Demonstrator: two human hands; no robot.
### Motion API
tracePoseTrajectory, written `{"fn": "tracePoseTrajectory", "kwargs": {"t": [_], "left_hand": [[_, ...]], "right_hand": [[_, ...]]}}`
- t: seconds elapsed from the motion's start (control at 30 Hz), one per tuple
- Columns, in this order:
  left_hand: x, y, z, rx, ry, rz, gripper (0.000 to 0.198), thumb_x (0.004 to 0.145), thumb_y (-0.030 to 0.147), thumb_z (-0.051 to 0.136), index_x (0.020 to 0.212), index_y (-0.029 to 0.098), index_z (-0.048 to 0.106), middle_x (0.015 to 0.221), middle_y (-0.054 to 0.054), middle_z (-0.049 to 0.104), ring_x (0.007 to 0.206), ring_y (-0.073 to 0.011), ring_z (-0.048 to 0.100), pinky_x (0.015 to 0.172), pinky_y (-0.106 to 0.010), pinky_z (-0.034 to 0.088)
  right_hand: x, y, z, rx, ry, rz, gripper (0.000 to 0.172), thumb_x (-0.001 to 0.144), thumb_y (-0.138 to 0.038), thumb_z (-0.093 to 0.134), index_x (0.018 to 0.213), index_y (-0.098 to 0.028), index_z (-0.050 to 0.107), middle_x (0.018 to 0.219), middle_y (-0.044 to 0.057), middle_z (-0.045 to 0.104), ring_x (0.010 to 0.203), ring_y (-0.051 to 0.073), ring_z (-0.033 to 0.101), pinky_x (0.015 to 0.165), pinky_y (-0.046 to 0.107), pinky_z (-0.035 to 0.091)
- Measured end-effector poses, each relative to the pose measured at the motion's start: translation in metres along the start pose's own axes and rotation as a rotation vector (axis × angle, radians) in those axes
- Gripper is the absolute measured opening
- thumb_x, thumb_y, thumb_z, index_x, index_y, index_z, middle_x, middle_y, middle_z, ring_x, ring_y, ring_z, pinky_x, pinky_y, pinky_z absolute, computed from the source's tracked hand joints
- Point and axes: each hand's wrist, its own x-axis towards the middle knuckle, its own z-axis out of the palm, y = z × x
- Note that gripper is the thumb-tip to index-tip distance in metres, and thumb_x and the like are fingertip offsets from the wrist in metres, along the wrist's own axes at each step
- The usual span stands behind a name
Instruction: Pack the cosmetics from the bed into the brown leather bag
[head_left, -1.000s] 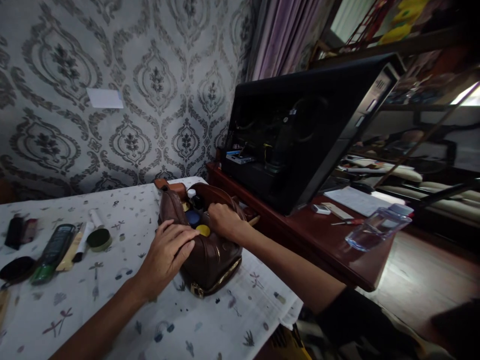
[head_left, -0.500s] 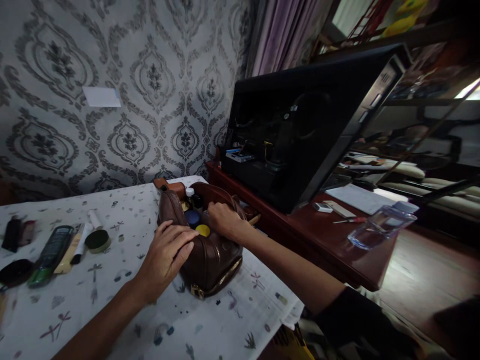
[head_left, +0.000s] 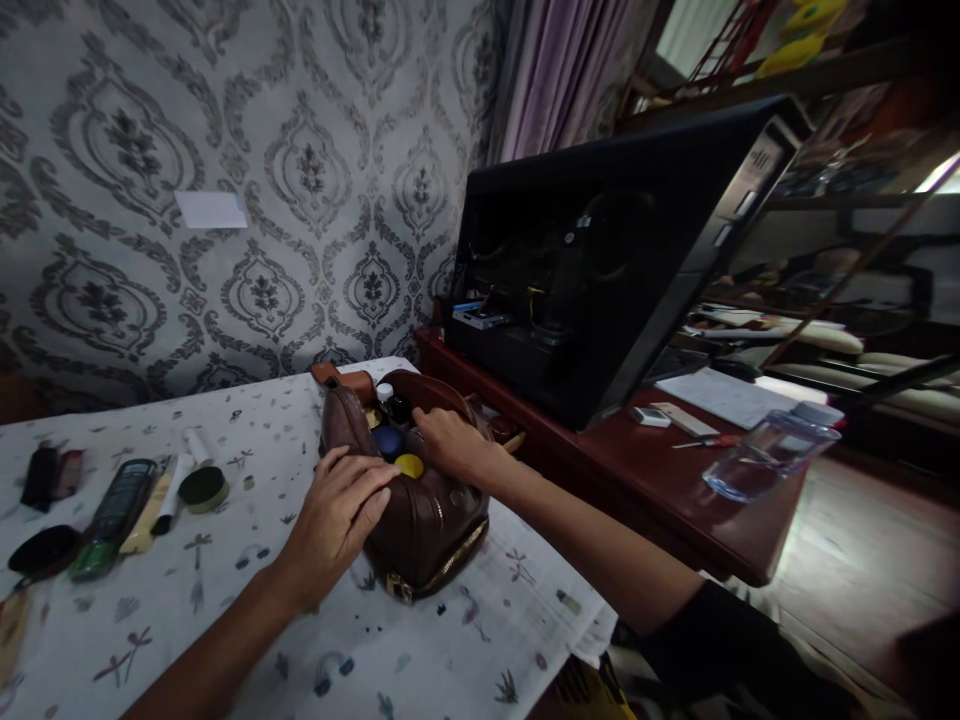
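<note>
A brown leather bag with gold zippers stands unzipped on the cloth-covered table. My left hand lies on its near left rim, fingers stretched out and nearly flat against the leather. My right hand reaches into the opening from the right, its fingers curled down among the contents. Its fingertips are hidden, so what they hold cannot be made out. Inside the bag show a yellow round lid, a dark blue round lid and a dark bottle with a white cap.
Left on the patterned cloth lie a green-capped tube, a round dark green jar, a black compact and several small tubes. On the red-brown desk at right stand a black computer case and a clear bottle.
My right hand stays in the bag with its fingers shifted slightly. My left hand keeps its place on the rim. The whole view has moved a little.
</note>
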Motion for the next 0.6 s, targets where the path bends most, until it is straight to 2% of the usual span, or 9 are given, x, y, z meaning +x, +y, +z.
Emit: {"fn": "tracePoseTrajectory", "kwargs": {"t": [0.3, 0.6], "left_hand": [[-0.0005, 0.0004, 0.0009, 0.005, 0.000, 0.002, 0.034, 0.104, 0.027, 0.035, 0.130, 0.028, 0.056, 0.116, -0.003, 0.067, 0.112, -0.0185, 0.058, 0.113, -0.044, 0.025], [0.0032, 0.0010, 0.0043, 0.021, 0.033, 0.029, 0.034, 0.104, 0.028, 0.034, 0.124, 0.023, 0.061, 0.116, -0.006, 0.068, 0.112, -0.0174, 0.060, 0.113, -0.044, 0.028]], "right_hand": [[0.0013, 0.0005, 0.0045, -0.012, 0.001, 0.005, 0.037, 0.094, -0.003, 0.035, 0.128, -0.007, 0.049, 0.118, 0.020, 0.064, 0.109, 0.028, 0.064, 0.083, 0.032, 0.051], [0.0042, 0.0056, 0.0079, -0.051, 0.018, -0.067, 0.034, 0.094, -0.008, 0.044, 0.128, -0.003, 0.048, 0.120, 0.024, 0.061, 0.112, 0.030, 0.062, 0.089, 0.034, 0.046]]}}
